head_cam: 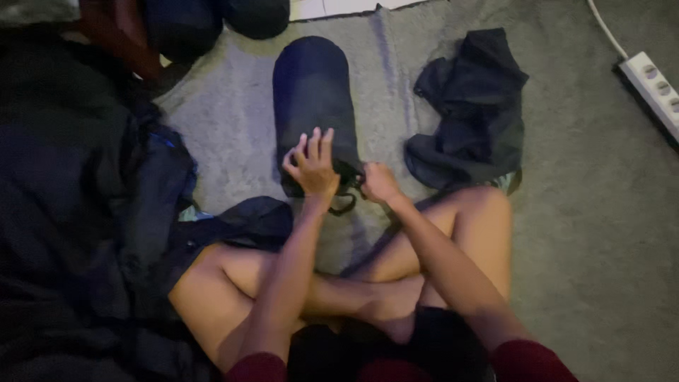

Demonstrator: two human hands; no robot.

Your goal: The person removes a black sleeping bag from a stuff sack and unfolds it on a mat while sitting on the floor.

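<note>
Dim light; grey carpet [594, 233] underfoot; white power strip [654, 88] at the right edge.

stuff sack [311, 99]: very dark blue, almost black, all one colour
cord [345, 205]: black
carpet [587, 247]: grey, plain, no pattern
crumpled cloth [474, 106]: dark, blue-black
power strip [654, 88]: white, with grey round sockets
cable [602, 25]: white
sleeves [530, 357]: dark red
big pile of cloth [71, 212]: black, with a little bright blue edge
</note>
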